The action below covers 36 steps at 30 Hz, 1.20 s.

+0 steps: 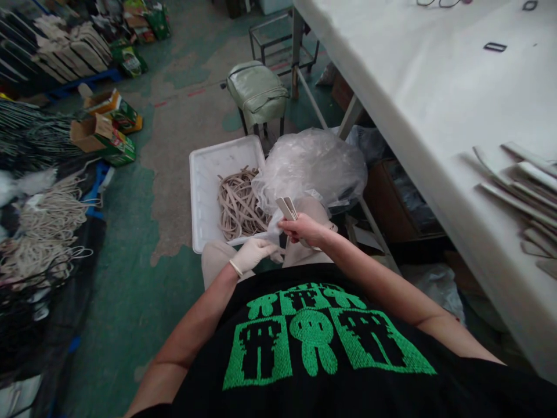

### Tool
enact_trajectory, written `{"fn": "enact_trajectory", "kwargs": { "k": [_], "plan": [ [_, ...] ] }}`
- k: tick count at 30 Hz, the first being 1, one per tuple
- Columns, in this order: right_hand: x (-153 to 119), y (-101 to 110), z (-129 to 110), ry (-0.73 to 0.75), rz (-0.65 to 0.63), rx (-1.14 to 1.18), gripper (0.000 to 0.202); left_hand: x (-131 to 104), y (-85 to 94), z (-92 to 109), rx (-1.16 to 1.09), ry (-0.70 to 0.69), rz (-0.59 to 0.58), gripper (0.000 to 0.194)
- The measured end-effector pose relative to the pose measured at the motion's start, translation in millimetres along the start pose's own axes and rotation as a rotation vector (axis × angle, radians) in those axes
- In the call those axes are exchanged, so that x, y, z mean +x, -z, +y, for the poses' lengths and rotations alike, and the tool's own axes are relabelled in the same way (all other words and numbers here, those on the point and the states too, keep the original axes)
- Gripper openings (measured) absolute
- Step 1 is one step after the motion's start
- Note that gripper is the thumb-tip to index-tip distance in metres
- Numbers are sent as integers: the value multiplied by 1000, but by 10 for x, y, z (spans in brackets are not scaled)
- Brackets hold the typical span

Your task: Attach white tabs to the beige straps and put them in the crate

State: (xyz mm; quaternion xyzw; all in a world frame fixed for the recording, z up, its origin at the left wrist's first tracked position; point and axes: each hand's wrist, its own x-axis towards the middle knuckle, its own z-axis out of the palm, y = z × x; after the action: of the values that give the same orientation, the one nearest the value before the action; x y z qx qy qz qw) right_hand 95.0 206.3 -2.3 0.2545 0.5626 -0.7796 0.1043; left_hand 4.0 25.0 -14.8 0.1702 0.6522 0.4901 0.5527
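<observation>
Strips [286,208] in right hand [306,229]; carton print [120,147], possibly lettering, blurred.

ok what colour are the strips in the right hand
The strips look off-white, best in the head view.

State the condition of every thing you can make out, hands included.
Left hand: gloved, fingers drawn together, grip unclear
Right hand: closed, gripping
Pale strip: held in right hand, ends projecting
White tub: uncovered, part-filled
Tan straps: loose, tangled in tub
Plastic bag: crumpled, bulging
Stool: seat wrapped
Cardboard box: open
Tabletop strips: loosely piled
</observation>
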Motion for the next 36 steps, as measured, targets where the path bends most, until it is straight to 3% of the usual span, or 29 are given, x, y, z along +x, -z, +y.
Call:
{"fn": "enact_trajectory", "kwargs": {
  "k": [2, 5, 8, 11, 17, 21, 24, 27, 31, 36],
  "plan": [
    [-78, -28, 54, -21, -56, 25, 40, -88, 302, 173, -257, -67, 113, 26],
    [-195, -66, 151, 7, -146, 48, 57, -248, 804, 511, -676, -277, 481, 19],
    [-257, -94, 237, 33, -169, 68, 64, -350, 1032, 731, -870, -395, 639, 26],
    [-266, -98, 282, 32, -153, 90, 57, -296, 844, 669, -929, -357, 627, 24],
    [-279, -79, 311, 41, -74, 191, 47, 1, 157, 166, -992, -100, 425, 25],
    [-203, -142, 361, 65, 88, 107, 44, 95, -91, -11, -897, -125, 360, 23],
    [-98, -210, 392, 90, 129, 12, 41, 168, -247, -85, -817, -180, 363, 25],
    [-26, -252, 405, 138, 167, -95, 33, 228, -366, -147, -790, -231, 317, 30],
    [-9, -246, 423, 190, 197, -181, 27, 252, -394, -231, -778, -197, 260, 36],
    [-9, -220, 431, 158, 206, -185, 35, 293, -305, -324, -588, -175, 395, 33]
  ]
}}
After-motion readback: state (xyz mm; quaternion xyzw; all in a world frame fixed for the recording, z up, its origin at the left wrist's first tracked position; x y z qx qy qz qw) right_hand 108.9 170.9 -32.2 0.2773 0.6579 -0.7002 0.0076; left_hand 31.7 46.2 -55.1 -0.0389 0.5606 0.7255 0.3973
